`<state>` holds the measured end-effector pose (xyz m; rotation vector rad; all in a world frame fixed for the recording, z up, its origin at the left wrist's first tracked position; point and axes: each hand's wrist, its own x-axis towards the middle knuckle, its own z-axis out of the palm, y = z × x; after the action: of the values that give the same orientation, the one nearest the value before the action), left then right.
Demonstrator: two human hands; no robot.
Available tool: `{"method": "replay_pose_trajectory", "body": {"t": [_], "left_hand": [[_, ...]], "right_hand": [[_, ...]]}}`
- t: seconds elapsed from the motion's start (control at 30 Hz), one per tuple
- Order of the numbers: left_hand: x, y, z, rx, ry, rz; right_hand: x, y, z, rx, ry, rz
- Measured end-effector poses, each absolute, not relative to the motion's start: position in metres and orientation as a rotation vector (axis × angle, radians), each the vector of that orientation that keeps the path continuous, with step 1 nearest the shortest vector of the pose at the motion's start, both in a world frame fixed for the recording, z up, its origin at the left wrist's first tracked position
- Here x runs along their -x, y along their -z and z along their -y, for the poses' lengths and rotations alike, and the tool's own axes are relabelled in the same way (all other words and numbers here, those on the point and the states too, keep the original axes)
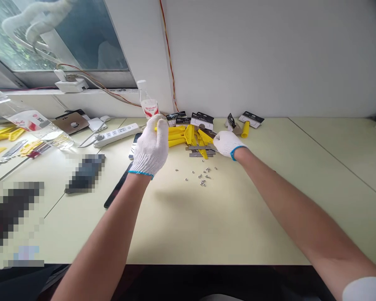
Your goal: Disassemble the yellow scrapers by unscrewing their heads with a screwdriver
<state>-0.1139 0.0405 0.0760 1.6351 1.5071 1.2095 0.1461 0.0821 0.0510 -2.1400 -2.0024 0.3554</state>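
My left hand (152, 144), in a white knitted glove with a blue cuff edge, is raised at the left of a pile of yellow plastic handles (176, 136). Its fingers close round a yellow handle (156, 129), mostly hidden by the glove. At the pile's right side my right hand (228, 144), gloved alike, has its fingers curled against the end of a yellow plastic piece (206, 136); the fingertips are partly hidden. Flat grey metal strips (201, 154) lie in front of the pile. Several small screws (203, 182) are scattered nearer to me.
Black-and-white card packages (202, 120) lie along the wall, with a yellow tube (245, 129) at the right. A water bottle (149, 106) stands behind my left hand. A power strip (116, 134), a dark phone (117, 188) and another bottle (34, 121) are to the left.
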Motion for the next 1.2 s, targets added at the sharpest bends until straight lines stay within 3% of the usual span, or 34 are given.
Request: {"method": "replay_pose_trajectory", "body": {"t": [0.07,0.17,0.4,0.7,0.83,0.93,1.07,1.2], "left_hand": [[0.107,-0.082,-0.059,-2.029,-1.206,-1.688],[0.093,-0.083,-0.097,-2.421,-0.855,-1.845],[0.078,-0.073,-0.174,-2.845,-0.242,-1.802],[0.077,-0.063,-0.194,-2.764,-0.524,-1.420],[0.076,-0.062,-0.204,-2.808,-0.213,-1.503],[0.075,-0.065,-0.210,-2.807,-0.033,-1.559],[0.076,-0.069,-0.216,-2.821,0.209,-1.597],[0.078,-0.071,-0.221,-2.792,0.260,-1.555]], "right_hand": [[-0.140,-0.049,-0.093,2.115,-0.320,2.040],[-0.130,-0.045,-0.093,1.991,-0.247,2.106],[-0.116,-0.029,-0.066,1.700,-0.329,2.454],[-0.114,-0.024,-0.059,1.555,-0.420,2.580],[-0.123,-0.038,-0.046,1.455,-0.495,2.487],[-0.157,-0.047,-0.053,1.592,-0.352,2.140],[-0.233,-0.042,-0.093,2.198,-0.007,1.630],[-0.290,-0.024,-0.139,2.476,-0.105,1.559]]}}
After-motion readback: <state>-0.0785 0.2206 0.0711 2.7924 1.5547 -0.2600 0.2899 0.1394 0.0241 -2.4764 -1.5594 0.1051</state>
